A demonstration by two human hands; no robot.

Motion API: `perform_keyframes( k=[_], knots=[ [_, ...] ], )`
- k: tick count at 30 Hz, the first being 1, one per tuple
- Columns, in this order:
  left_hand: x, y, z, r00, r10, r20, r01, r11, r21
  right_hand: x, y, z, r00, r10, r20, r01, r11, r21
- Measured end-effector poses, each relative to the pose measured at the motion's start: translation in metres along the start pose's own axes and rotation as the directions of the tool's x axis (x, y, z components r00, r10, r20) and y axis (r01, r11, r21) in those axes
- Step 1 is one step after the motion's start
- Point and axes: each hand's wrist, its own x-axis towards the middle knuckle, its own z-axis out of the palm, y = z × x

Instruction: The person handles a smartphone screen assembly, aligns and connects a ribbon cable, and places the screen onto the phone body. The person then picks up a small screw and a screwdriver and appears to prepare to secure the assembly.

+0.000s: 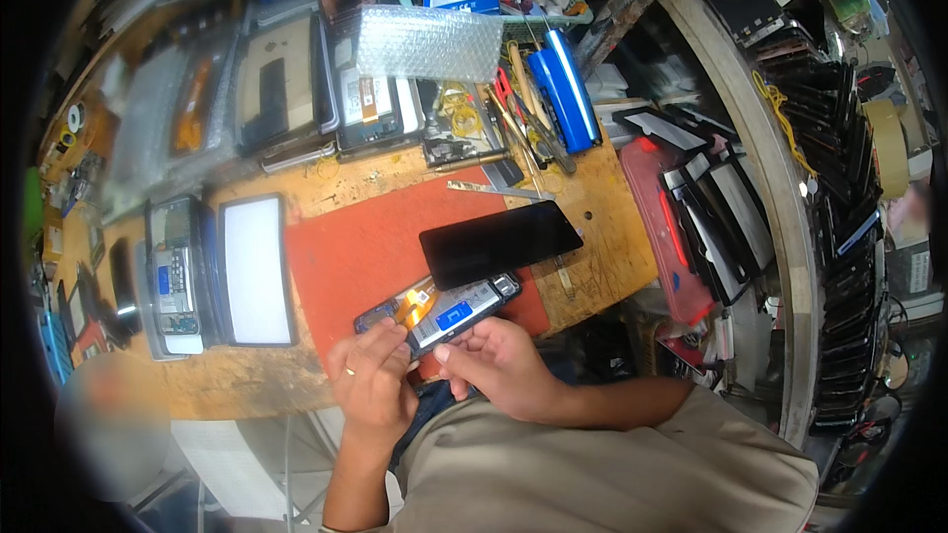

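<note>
One bunched left hand point(375, 375) and curled right hand point(507, 371) meet an open phone point(454, 314), likely to steady it; grips can't be told.

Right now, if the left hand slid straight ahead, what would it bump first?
Probably the orange ribbon cable in the opened phone; the left hand points that way, though depth is unclear.

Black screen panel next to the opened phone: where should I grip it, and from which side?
Probably pinch the black screen panel across its long edges near the right end, coming from the right. It's a flat slab, and that end extends past the red mat, away from the opened phone. I can't tell whether a cable joins them, so lift gently.
</note>
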Motion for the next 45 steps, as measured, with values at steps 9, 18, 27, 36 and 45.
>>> perform_keyframes(
  k=[9,18,27,36,45],
  knots=[
    [0.0011,0.0001,0.0004,0.999,-0.047,0.002,0.047,0.999,-0.016,0.0018,-0.0015,-0.0022,0.999,-0.028,0.027,0.028,1.000,-0.004],
    [0.0020,0.0008,-0.0009,0.996,-0.081,0.037,0.082,0.996,-0.033,0.0009,-0.0024,-0.0006,0.998,-0.049,0.043,0.048,0.999,0.026],
    [-0.0013,0.0010,-0.0005,0.999,-0.029,0.030,0.028,0.999,0.032,0.0000,-0.0016,-0.0004,0.997,-0.055,0.045,0.054,0.998,0.014],
    [-0.0018,-0.0006,0.0020,1.000,-0.015,-0.008,0.015,1.000,0.015,0.0002,0.0012,0.0009,0.996,-0.081,0.041,0.081,0.997,0.010],
    [-0.0004,-0.0002,0.0016,1.000,-0.018,-0.016,0.018,1.000,0.007,-0.0013,-0.0007,0.0021,0.999,-0.045,0.021,0.045,0.999,-0.012]
  ],
)
